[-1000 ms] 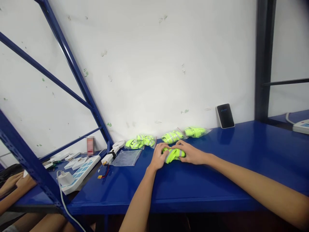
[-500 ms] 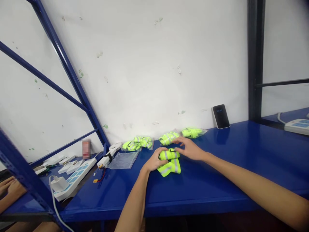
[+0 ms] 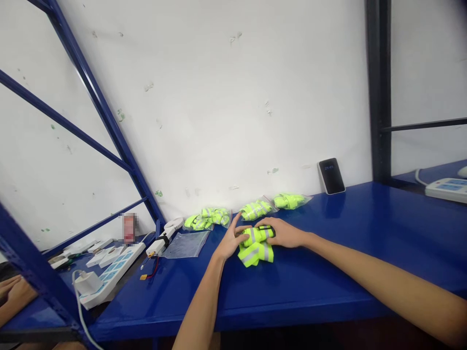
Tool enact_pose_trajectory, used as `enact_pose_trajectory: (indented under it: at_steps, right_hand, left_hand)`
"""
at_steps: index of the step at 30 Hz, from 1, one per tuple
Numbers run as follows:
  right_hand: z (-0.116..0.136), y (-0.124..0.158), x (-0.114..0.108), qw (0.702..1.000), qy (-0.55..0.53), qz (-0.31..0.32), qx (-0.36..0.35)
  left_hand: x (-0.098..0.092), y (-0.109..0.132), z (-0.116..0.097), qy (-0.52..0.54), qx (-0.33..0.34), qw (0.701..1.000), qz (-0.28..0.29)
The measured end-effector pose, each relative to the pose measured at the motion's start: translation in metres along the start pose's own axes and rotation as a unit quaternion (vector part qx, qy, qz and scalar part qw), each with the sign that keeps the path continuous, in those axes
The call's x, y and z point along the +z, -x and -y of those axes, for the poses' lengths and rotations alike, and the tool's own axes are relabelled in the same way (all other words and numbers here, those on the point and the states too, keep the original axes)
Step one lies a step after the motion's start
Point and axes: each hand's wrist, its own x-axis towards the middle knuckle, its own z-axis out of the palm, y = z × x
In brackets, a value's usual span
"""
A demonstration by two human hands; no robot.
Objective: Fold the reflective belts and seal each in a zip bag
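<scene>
A fluorescent yellow reflective vest (image 3: 251, 253) with grey stripes lies partly rolled on the blue table, its loose end spread toward me. My left hand (image 3: 229, 240) is at the roll's left end, thumb and a finger against it, the index finger raised. Around the right end, beside a black patch on the fabric, my right hand (image 3: 279, 232) is closed; some of its fingertips are hidden. Behind the hands are two bagged yellow bundles, one nearer (image 3: 256, 210) and one farther right (image 3: 290, 201).
More bagged yellow bundles (image 3: 207, 218) and a flat clear bag (image 3: 187, 244) lie left. A white fan (image 3: 174, 224), a wired connector (image 3: 144, 277) and a power strip (image 3: 115, 277) are farther left. A dark-screened device (image 3: 331, 176) leans on the wall. Another person's hands (image 3: 16, 294) show far left.
My right hand has come down from above the roll and closed on its right end. My left index finger has lifted off the roll. The view has shifted slightly.
</scene>
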Motion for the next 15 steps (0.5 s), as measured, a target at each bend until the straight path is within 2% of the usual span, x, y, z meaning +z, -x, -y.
enact_pose_trajectory:
  at_steps: [3,5,7,9,11,12,15]
  right_hand:
    - [0.002,-0.004,-0.001,0.992,-0.103,-0.056,0.048]
    - [0.004,-0.008,0.001,0.969,-0.202,-0.098,0.102]
    - [0.005,-0.012,0.003,0.926,-0.310,-0.141,0.163]
    - [0.006,-0.014,0.004,0.874,-0.404,-0.169,0.212]
    - [0.006,-0.013,0.003,0.830,-0.469,-0.179,0.244]
    - [0.007,-0.012,0.002,0.815,-0.490,-0.175,0.254]
    - [0.009,-0.009,0.000,0.798,-0.526,-0.131,0.264]
  left_hand:
    - [0.006,-0.001,-0.003,0.017,0.020,0.998,-0.049]
    - [0.013,0.000,-0.007,-0.012,0.068,0.994,-0.089]
    - [0.020,0.001,-0.011,-0.037,0.119,0.987,-0.105]
    - [0.025,0.003,-0.013,-0.050,0.148,0.984,-0.083]
    - [0.028,0.003,-0.012,-0.095,0.167,0.978,-0.075]
    - [0.029,0.002,-0.011,-0.133,0.182,0.970,-0.089]
    - [0.030,0.001,-0.009,-0.230,0.231,0.933,-0.155]
